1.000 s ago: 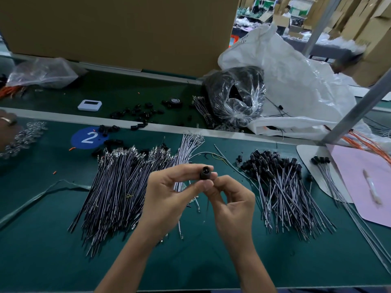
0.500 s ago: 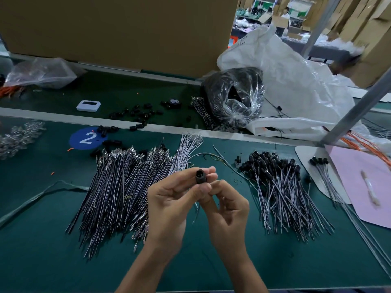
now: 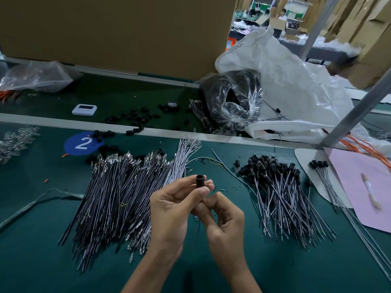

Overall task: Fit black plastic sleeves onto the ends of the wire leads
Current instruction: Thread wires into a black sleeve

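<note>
The black sleeve [image 3: 200,181] is held upright above the middle of the green table [image 3: 38,256], with its open end turned up. It is pinched between the thumb and fingertips of the left hand [image 3: 172,210]. The right hand [image 3: 223,226] is positioned directly below and touching the left, its fingers curled. A thin wire lead [image 3: 198,228] is pinched at the fingertips of this hand and hangs down between the two hands. Whether the lead end is seated in the sleeve cannot be told.

A large pile of bare leads [image 3: 118,199] is spread on the table to the left of the hands. A pile of sleeved leads [image 3: 281,199] lies to the right, with the black ends pointing far. Loose sleeves [image 3: 135,120] are scattered far left, near a blue disc marked 2 [image 3: 81,143].
</note>
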